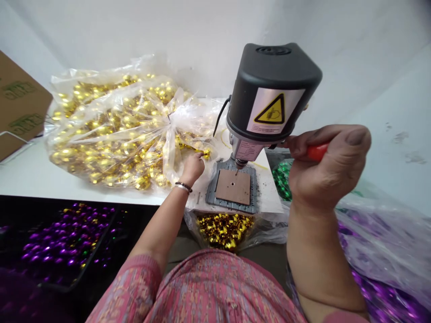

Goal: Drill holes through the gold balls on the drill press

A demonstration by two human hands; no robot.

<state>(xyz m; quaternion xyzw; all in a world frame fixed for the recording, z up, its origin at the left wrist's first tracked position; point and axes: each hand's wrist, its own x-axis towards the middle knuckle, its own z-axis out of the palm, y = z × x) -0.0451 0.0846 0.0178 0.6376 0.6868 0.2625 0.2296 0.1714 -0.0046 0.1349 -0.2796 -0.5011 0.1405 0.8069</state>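
The person's left hand (192, 168) is reaching across the white table (84, 181), its fingers (199, 155) bent and pinching or resting on a strand of gold beads (204, 154) at the lower right edge of a large clear plastic bag of gold beads (111, 130); how firmly they are holding it cannot be told. The right hand (328, 166) is closed in a fist around a red handle (316, 151) at the right of the frame, its fingers wrapping the grip and hiding most of it. The handle is reaching toward the black-capped bench drill (269, 94) standing at centre, whose bit (236, 171) is pointing down at a brown square pad (233, 187) on a grey metal base (210, 193). A loose pile of gold beads (224, 231) is sitting in plastic below the table edge, green beads (282, 179) are showing just behind the right hand, purple beads (67, 237) are lying in a dark tray at lower left, and a cardboard box (20, 101) is standing at upper left
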